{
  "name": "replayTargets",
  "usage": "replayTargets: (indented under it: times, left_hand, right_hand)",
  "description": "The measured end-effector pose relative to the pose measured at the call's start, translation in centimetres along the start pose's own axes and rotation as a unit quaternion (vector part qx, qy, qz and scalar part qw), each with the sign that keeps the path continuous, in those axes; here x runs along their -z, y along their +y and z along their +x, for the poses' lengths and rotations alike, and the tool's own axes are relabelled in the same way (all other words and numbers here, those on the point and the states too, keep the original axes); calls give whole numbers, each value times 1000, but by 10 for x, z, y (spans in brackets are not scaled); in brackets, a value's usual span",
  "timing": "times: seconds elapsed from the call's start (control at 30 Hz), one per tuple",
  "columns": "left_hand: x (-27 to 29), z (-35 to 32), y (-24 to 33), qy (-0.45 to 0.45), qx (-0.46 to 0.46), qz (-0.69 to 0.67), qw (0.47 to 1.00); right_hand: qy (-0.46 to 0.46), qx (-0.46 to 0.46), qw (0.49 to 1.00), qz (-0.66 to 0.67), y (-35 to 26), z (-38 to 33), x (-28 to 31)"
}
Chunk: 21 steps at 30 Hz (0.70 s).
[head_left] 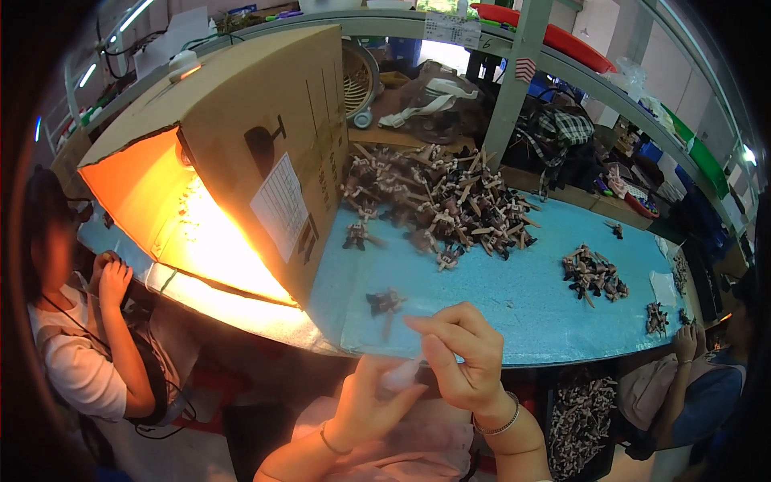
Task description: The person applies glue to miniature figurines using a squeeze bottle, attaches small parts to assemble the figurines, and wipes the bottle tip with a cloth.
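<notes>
Below table edge (pixel 514 357): small pale piece (pixel 399 375) pinched between left hand (pixel 371 406) and right hand (pixel 462 353) fingers.

big cardboard box (pixel 265 128) glowing orange inside, heap of small figures (pixel 438 197) on blue table (pixel 522 297).

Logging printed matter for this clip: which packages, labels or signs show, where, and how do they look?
Cardboard box: brown, on its side at left of the blue table, lit orange inside.
Box label: white rectangular sheet on the box's side.
Shelf tag: white paper strip on the top rail.
</notes>
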State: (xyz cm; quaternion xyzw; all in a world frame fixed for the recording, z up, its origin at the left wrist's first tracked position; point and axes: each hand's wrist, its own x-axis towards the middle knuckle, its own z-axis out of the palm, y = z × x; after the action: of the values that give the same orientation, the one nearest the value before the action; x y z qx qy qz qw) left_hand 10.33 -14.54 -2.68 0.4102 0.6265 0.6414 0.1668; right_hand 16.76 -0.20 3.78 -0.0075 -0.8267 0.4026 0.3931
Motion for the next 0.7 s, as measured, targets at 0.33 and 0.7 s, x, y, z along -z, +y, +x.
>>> replayTargets:
  times: [0.33, 0.7]
  left_hand:
    - [-10, -5, -11, 32, 86, -87, 992]
    - [-12, -4, -18, 25, 59, -42, 997]
  right_hand:
    - [89, -93, 981, 148, 16, 3, 5]
    - [44, -98, 983, 147, 21, -15, -15]
